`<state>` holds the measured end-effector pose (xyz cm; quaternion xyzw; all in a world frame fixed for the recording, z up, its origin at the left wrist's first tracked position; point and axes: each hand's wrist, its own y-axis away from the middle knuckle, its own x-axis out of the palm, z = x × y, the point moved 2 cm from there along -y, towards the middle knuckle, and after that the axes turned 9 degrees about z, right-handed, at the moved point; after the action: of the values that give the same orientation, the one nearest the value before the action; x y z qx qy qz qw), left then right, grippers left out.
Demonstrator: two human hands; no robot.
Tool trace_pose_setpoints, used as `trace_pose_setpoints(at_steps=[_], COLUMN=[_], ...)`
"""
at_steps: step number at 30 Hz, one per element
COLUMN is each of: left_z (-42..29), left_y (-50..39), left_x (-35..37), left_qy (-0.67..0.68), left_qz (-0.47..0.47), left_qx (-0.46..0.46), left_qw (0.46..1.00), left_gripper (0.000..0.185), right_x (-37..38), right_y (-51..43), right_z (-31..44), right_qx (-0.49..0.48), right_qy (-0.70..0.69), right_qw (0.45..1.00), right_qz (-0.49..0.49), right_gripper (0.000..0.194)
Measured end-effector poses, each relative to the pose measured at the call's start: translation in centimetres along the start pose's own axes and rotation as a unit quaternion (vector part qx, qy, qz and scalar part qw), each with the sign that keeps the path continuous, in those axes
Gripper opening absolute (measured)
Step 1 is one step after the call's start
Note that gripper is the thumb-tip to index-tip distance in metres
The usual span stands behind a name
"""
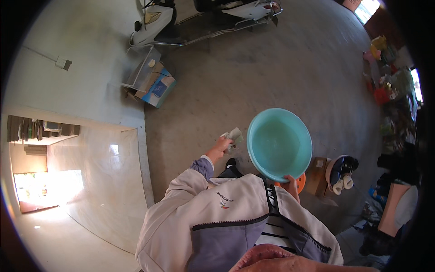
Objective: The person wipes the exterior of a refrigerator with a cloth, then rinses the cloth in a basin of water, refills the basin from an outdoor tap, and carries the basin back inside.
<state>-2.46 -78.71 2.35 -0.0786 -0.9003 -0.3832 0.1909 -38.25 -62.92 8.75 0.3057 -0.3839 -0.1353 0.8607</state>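
My left hand point(222, 146) grips a crumpled pale cloth point(235, 136), held out over the concrete floor. My right hand point(291, 187) has hold of the near rim of a round turquoise plastic basin point(272, 117). The basin is tilted, with its inside facing up towards me. It looks as if some water lies inside, but I cannot tell for sure. Between the cloth and the basin there is a narrow gap. Just beside my right hand, an orange plastic piece with holes point(301, 183) shows partly from under the basin.
On my right stand a cardboard box point(316, 170) and a tub of footwear point(330, 173). Mixed goods point(384, 91) line the far right side. A white scooter point(217, 23) is parked ahead, near a printed carton point(158, 86). To my left, a doorway edge point(144, 170) borders a tiled floor.
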Motion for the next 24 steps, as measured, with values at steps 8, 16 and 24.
trace_pose_setpoints(at_steps=[8, 16, 24], left_z=[-10.9, -19.3, -26.9], left_y=[-0.5, -6.9, -5.7], left_x=[0.1, -3.3, -3.3], left_qy=[0.004, -0.065, 0.088], left_qz=[-0.075, -0.137, -0.167], left_qx=[0.044, -0.007, 0.042], left_qw=[0.996, 0.988, 0.981], left_gripper=[0.053, 0.037, 0.043], right_x=[7.9, 21.8, 31.2], right_y=[-14.3, -25.2, -32.4], right_z=[0.6, 7.7, 10.2], right_qx=[0.035, 0.064, 0.082], right_qy=[0.084, 0.194, 0.231], right_qw=[0.993, 0.968, 0.95], right_qz=[0.075, 0.145, 0.196], right_gripper=[0.016, 0.011, 0.012])
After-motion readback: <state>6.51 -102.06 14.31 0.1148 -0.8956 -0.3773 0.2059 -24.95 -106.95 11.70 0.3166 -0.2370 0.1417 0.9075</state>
